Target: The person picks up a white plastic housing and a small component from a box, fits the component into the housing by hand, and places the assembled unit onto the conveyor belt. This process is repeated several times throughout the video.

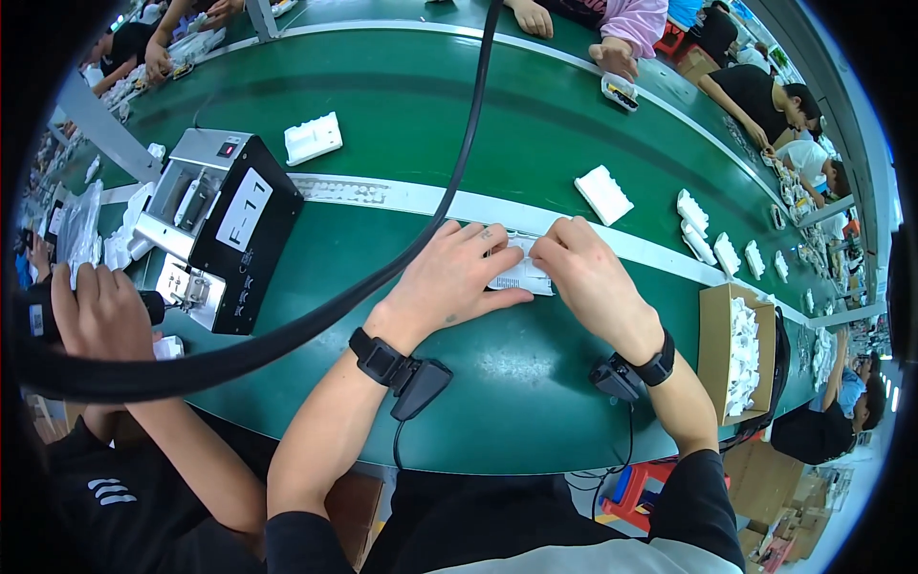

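Between my hands, a white plastic housing (521,277) lies on the green table. My left hand (457,273) is closed on its left side, with the thumb along the near edge and the fingers over the far part. Bent fingers of my right hand (591,275) press together at the housing's right end. Whatever those fingertips pinch, if anything, is hidden beneath them. Both my wrists wear black straps with small dark boxes and cables attached.
A black device (229,230) stands at left, beside a co-worker's hand (105,316) holding a dark tool. A thick black cable (459,163) arcs across the view. White housings (604,194) rest on the belt (411,105) beyond. At right, a cardboard box (712,344) holds small white parts.
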{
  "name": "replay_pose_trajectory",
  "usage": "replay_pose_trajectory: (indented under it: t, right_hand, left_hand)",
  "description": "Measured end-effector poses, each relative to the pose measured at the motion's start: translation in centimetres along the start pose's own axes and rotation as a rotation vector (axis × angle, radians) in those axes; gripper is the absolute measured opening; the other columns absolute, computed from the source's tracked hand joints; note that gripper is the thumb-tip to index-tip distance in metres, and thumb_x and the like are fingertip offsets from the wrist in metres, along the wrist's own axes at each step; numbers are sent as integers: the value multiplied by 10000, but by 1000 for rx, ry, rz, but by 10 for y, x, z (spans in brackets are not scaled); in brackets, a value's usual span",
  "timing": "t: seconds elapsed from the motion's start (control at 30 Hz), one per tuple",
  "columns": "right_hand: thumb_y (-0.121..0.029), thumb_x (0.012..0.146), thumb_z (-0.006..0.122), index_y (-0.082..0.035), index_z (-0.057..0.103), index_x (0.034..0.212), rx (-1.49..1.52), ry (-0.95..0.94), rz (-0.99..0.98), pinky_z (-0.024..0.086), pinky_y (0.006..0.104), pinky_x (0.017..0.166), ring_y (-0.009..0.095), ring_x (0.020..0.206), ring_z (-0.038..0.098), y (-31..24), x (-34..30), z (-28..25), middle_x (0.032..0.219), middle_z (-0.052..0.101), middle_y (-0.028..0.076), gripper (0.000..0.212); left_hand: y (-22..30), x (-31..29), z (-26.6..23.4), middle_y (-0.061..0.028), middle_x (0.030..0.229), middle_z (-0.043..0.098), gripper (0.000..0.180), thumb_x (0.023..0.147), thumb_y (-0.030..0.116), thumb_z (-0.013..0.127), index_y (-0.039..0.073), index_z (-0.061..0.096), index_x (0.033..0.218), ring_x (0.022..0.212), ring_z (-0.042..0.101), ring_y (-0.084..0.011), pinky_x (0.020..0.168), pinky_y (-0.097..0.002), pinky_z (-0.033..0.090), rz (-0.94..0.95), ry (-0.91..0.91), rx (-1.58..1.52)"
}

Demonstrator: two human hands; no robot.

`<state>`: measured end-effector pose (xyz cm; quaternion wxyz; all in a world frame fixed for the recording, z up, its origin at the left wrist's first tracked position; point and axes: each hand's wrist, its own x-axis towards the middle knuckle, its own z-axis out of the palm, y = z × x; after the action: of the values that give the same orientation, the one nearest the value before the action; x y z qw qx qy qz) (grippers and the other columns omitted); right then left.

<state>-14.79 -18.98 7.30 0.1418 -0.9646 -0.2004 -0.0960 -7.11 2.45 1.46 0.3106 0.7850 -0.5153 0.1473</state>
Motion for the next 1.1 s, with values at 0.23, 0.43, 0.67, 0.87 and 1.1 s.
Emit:
replay_pose_trajectory:
  t: [0.23, 0.43, 0.67, 0.87, 1.1]
  right_hand:
    - [-9, 924, 716, -12, 677, 993, 166, 111, 42, 501, 431, 797, 325, 921, 579, 4, -7, 14, 952, 591, 125, 79]
    - [-34, 916, 694, -30, 619, 944, 205, 2, -49, 454, 440, 802, 379, 895, 542, 20, -1, 9, 936, 577, 152, 80]
    - [6, 942, 648, -17, 567, 966, 248, -149, -21, 460, 455, 751, 394, 873, 566, 11, 19, -2, 941, 545, 161, 87]
    - [-25, 970, 640, -45, 557, 1014, 86, 41, 15, 497, 507, 717, 434, 865, 623, -9, 4, 17, 970, 548, 166, 96]
    - [-71, 1000, 635, -76, 621, 1242, -246, 275, 318, 559, 491, 835, 416, 985, 682, 67, 1, 15, 1227, 613, 165, 242]
  left_hand:
    - [3, 0, -4, -23, 1013, 642, 393, 853, 441, 836, 139, 713, 1072, 909, 642, -238, 800, -390, 489, -40, -43, -10]
    - [-7, 1, 5, -41, 1028, 651, 381, 885, 479, 786, 129, 705, 1010, 953, 656, -269, 837, -414, 508, 15, 8, -17]
    - [-8, 3, -2, -29, 984, 660, 405, 870, 501, 785, 127, 707, 1003, 914, 650, -260, 807, -406, 509, -32, -38, -1]
    - [-9, -2, -7, -64, 1088, 671, 440, 854, 428, 831, 121, 720, 1150, 988, 650, -321, 831, -419, 514, -60, -31, -111]
    - [-30, 5, -18, -127, 1313, 654, 450, 901, 100, 686, 89, 628, 1346, 1270, 599, -330, 1094, -555, 410, -362, 247, 432]
